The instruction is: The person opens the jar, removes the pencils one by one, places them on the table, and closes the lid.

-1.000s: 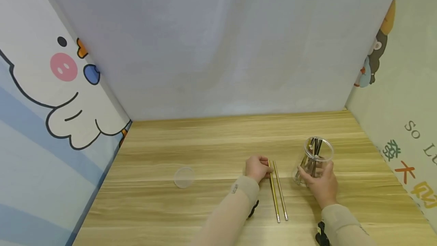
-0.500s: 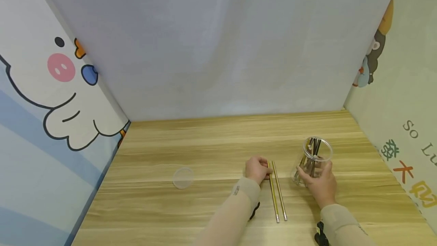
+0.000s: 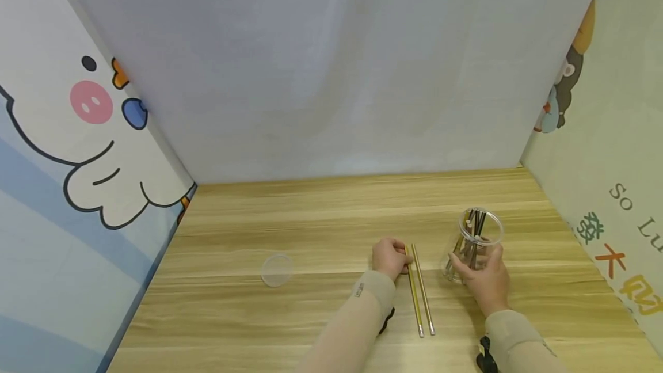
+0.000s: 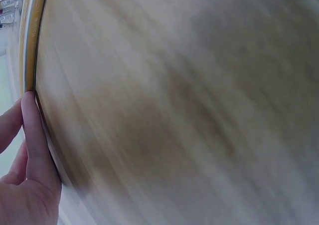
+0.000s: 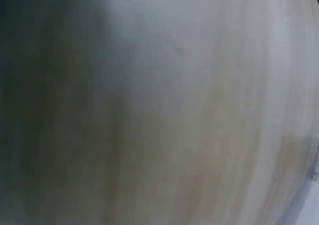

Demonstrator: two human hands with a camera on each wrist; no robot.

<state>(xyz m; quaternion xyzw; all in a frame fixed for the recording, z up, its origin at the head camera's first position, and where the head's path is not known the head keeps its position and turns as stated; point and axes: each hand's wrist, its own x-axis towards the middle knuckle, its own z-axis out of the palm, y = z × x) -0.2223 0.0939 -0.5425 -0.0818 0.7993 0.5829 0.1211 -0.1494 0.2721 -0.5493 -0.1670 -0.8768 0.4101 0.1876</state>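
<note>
Two yellow pencils lie side by side in the head view, metal-capped ends towards the person. My left hand (image 3: 388, 257) rests on the table and pinches the left pencil (image 3: 416, 301) near its far end. The right pencil (image 3: 425, 298) lies just beside it, untouched. In the left wrist view, a finger and the thumb of the left hand (image 4: 37, 185) meet the pencil (image 4: 31, 50). My right hand (image 3: 489, 285) grips a clear jar (image 3: 450, 263), fingers partly hidden behind its wall. Several dark pencils (image 3: 479, 223) and some yellow ones lean inside it.
A clear round lid (image 3: 277, 270) lies on the wooden table (image 3: 311, 217) to the left. A pale grey panel (image 3: 352, 73) stands at the back, with printed cartoon panels at both sides. The right wrist view shows mostly blurred table surface.
</note>
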